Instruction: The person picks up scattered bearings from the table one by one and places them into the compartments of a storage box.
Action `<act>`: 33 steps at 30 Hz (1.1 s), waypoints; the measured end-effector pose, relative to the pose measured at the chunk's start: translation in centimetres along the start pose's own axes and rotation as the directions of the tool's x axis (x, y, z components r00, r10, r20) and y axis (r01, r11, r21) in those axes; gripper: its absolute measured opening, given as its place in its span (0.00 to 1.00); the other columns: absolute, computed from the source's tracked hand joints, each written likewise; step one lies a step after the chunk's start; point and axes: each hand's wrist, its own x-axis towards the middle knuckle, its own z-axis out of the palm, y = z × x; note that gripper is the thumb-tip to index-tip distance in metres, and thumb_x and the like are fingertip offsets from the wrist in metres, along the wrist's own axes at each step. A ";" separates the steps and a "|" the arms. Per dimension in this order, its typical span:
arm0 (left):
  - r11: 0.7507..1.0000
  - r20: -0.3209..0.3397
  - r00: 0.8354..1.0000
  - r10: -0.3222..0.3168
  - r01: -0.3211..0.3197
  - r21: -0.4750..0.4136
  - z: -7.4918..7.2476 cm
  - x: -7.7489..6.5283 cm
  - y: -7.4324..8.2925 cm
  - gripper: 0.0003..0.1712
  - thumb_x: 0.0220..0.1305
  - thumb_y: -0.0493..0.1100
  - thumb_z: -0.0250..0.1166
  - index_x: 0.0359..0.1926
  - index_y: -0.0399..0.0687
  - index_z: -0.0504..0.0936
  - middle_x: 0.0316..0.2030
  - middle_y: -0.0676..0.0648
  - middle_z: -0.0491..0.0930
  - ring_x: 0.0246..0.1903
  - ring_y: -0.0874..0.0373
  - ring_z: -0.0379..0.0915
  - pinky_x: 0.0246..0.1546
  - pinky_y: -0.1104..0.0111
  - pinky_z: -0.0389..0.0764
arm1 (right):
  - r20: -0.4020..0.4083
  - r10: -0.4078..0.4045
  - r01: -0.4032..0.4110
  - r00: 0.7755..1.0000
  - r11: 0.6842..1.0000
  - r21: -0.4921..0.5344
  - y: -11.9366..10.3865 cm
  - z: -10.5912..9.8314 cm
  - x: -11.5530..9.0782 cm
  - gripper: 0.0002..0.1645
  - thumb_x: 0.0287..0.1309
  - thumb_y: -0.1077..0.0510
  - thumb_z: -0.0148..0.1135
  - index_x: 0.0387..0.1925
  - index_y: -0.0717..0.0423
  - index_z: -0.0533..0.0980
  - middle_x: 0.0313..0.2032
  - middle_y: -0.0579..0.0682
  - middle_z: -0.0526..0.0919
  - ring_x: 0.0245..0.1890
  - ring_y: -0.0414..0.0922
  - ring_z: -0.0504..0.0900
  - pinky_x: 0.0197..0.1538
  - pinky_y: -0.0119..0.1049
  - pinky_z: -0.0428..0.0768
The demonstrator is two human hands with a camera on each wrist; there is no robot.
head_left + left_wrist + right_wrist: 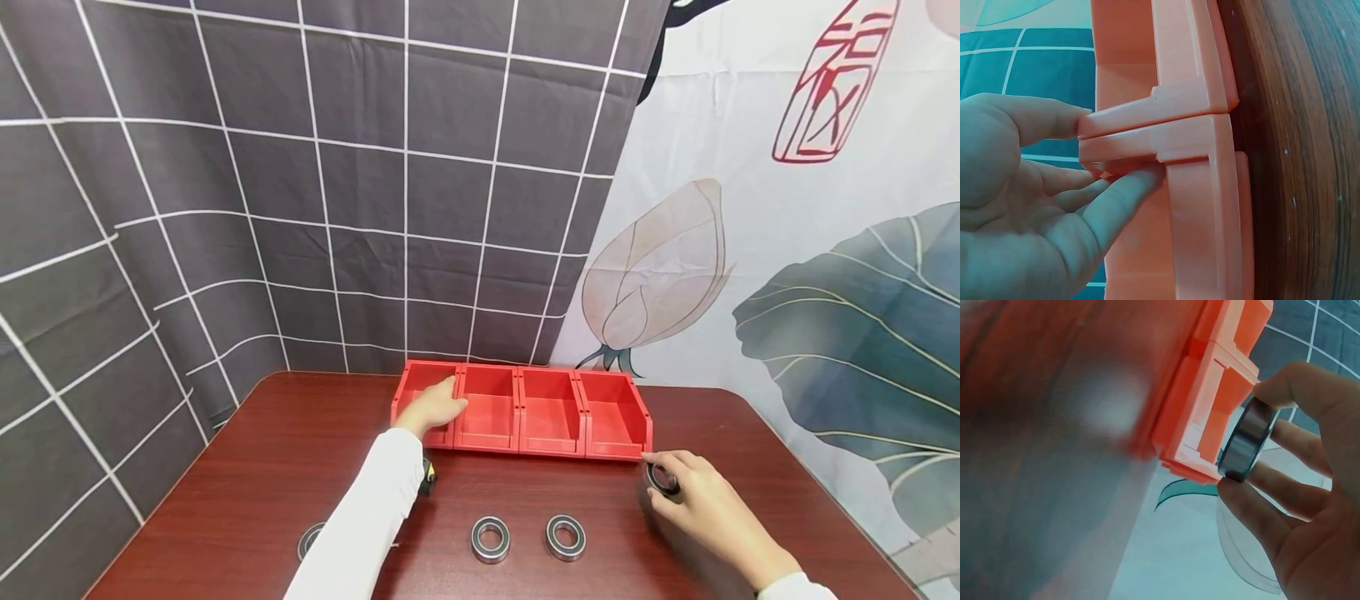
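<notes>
Four-sided red storage bins stand side by side in a row, with the leftmost bin point(423, 375) under my left hand point(433, 406). That hand grips the adjoining side walls point(1141, 140) of two bins, the thumb inside one of them and the index fingertip at the other wall's edge. My right hand point(701, 500) holds a ball bearing point(1249, 439) by its outer rim between thumb and fingers, near the front corner of the rightmost bin point(618, 417). In the head view this bearing point(663, 478) is partly covered by the fingers.
Two more bearings lie flat on the brown table, one bearing point(491, 539) left of the other bearing point(566, 537). Another bearing point(309, 540) is partly hidden by the left sleeve point(367, 517). A black and yellow object point(428, 477) shows beside that sleeve. Curtains point(360, 208) hang behind the table.
</notes>
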 end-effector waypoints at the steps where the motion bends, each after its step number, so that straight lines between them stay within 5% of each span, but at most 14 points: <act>1: 1.000 -0.002 1.000 0.003 -0.003 -0.002 0.1 0.0 0.0 0.36 0.65 0.45 0.60 0.70 0.37 0.61 0.63 0.37 0.69 0.61 0.41 0.67 0.63 0.48 0.65 | -0.006 0.001 -0.001 1.000 1.000 0.003 0.0 0.0 0.2 0.27 0.37 0.61 0.74 0.46 0.53 0.81 0.39 0.47 0.81 0.38 0.47 0.79 0.41 0.50 0.79; 15: 0.999 -0.053 0.998 -0.019 0.017 -0.036 1.0 -0.3 -0.3 0.36 0.68 0.44 0.58 0.71 0.36 0.57 0.65 0.35 0.67 0.62 0.39 0.65 0.63 0.46 0.64 | -0.010 -0.006 0.007 1.000 1.000 0.028 0.4 0.7 2.7 0.27 0.41 0.61 0.72 0.49 0.58 0.80 0.43 0.55 0.82 0.41 0.54 0.79 0.45 0.54 0.79; 23: 0.999 -0.047 0.998 -0.037 0.036 -0.027 1.1 -0.4 0.0 0.38 0.68 0.44 0.57 0.72 0.33 0.53 0.69 0.34 0.59 0.68 0.40 0.56 0.66 0.47 0.58 | 0.068 0.031 -0.034 0.997 0.999 0.042 0.7 0.7 4.7 0.27 0.46 0.58 0.71 0.51 0.60 0.79 0.44 0.58 0.81 0.41 0.55 0.77 0.44 0.53 0.79; 33: 0.998 -0.059 0.998 -0.037 0.034 -0.057 1.1 -0.4 -0.2 0.36 0.67 0.46 0.59 0.71 0.38 0.58 0.64 0.37 0.68 0.61 0.40 0.66 0.63 0.46 0.64 | 0.147 0.065 -0.072 0.987 0.996 0.044 1.0 0.8 7.0 0.27 0.50 0.58 0.69 0.54 0.61 0.77 0.46 0.60 0.79 0.43 0.57 0.76 0.46 0.54 0.80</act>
